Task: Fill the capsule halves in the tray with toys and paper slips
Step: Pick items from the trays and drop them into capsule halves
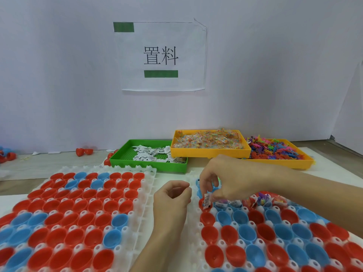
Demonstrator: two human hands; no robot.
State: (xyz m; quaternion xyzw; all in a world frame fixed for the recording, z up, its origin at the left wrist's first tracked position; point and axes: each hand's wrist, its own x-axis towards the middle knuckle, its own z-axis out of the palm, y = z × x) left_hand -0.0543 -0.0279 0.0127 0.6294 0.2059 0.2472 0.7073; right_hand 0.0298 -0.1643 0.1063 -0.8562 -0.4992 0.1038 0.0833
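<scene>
Two white trays hold red and blue capsule halves: the left tray (146, 195) and the right tray (196, 242). My right hand (222, 177) pinches a folded paper slip (206, 201) and holds it over a red capsule half (202, 203) at the right tray's far left corner. Halves in that row to the right hold slips and toys (264, 199). My left hand (172, 199) hovers between the trays with fingers curled; whether it holds anything is hidden.
At the back stand a green tray (121, 160) of paper slips, an orange tray (208, 153) of bagged toys and another orange tray (282, 163) of loose coloured toys. Loose red capsule halves (84, 151) lie by the wall.
</scene>
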